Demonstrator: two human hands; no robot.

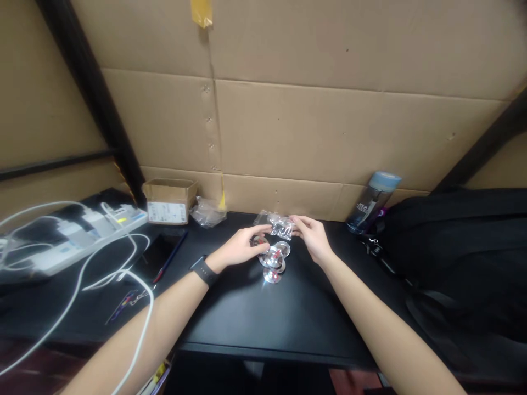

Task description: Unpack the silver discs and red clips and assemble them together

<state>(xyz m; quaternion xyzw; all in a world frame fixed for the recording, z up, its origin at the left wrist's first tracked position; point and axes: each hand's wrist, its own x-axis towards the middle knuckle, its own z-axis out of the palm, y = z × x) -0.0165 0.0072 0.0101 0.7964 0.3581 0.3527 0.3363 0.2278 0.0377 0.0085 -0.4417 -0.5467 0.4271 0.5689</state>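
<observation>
A small clear plastic bag (282, 226) with shiny dark bits inside lies near the back of the black table. My right hand (313, 237) pinches the bag's right end between thumb and fingers. On the left, my left hand (239, 247) has its thumb and fingers apart; the fingertips reach the bag's left side. Its thumb is over a loose cluster of shiny round metal discs (272, 258), which overlap one another and carry red marks. Whether the thumb touches a disc I cannot tell. A dark watch (205, 271) is on my left wrist.
A white power strip (78, 241) with looping cables stands at the left. Behind are an open cardboard box (169, 202) and a crumpled clear bag (209, 212). A blue-lidded bottle (371, 202) and a black backpack (461, 258) occupy the right. A cardboard wall (288, 131) borders the table.
</observation>
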